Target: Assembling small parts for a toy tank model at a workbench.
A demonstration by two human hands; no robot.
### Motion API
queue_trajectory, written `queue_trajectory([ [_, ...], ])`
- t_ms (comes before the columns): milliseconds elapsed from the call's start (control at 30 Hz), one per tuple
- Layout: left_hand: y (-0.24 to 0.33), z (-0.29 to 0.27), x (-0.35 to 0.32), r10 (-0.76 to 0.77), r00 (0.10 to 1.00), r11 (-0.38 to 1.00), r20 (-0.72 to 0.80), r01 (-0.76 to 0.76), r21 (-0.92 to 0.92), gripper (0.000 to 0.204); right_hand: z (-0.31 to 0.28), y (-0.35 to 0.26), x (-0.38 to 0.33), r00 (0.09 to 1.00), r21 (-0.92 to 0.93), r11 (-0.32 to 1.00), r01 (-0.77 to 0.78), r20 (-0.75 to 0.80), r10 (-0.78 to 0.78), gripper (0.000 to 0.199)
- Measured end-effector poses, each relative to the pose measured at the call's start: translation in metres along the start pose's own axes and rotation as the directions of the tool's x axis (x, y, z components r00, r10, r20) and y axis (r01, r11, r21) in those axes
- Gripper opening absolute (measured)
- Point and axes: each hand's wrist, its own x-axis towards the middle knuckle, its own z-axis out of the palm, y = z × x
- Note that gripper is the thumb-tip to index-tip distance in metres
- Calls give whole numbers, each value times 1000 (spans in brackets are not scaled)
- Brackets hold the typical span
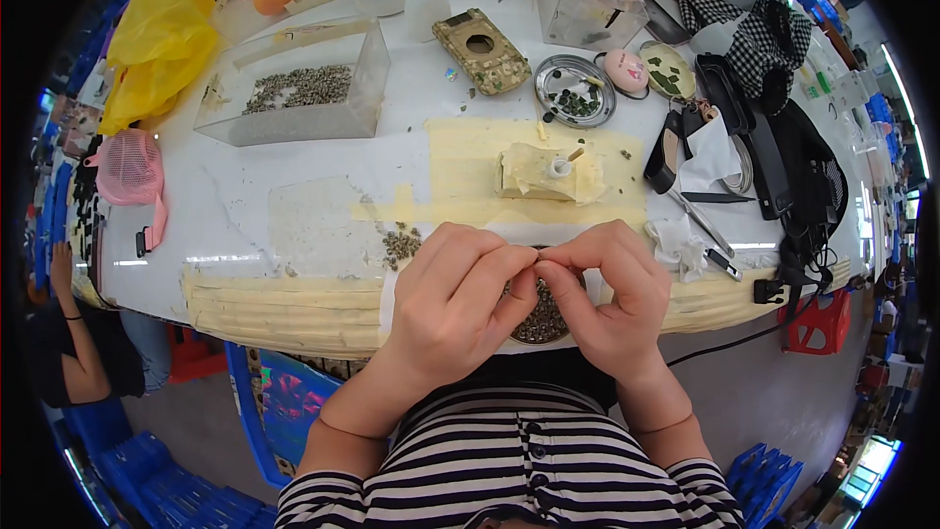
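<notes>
My left hand (455, 294) and my right hand (615, 299) meet at the table's front edge, fingertips pinched together. Whatever sits between the fingertips is too small to make out. Right below them is a round dish of small brownish-grey parts (541, 319), partly hidden by my hands. A loose pile of similar small parts (400, 246) lies just beyond my left hand. Farther off stands a block wrapped in cream tape (537, 174), with a small white nozzle-like piece (559, 168) on top.
A clear bin (367, 88) of small parts stands at the far left, near a yellow plastic bag (162, 39). A camouflage toy tank hull (482, 51) and a round metal tray (575, 116) lie at the back. Tweezers (703, 222) and black straps (774, 162) are on the right.
</notes>
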Motion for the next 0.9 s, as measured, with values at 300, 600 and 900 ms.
queue_trajectory([
  [300,1,-5,2,-32,999,991,-2,32,-127,28,-3,0,1,964,316,911,-266,109,244,6],
  [600,2,-8,-2,-81,996,993,-36,78,-89,29,3,-1,1,1000,145,989,-21,-1,21,13],
  [900,2,-9,-2,-115,992,981,-55,104,-166,27,0,-1,-2,999,85,996,5,51,-10,25],
])
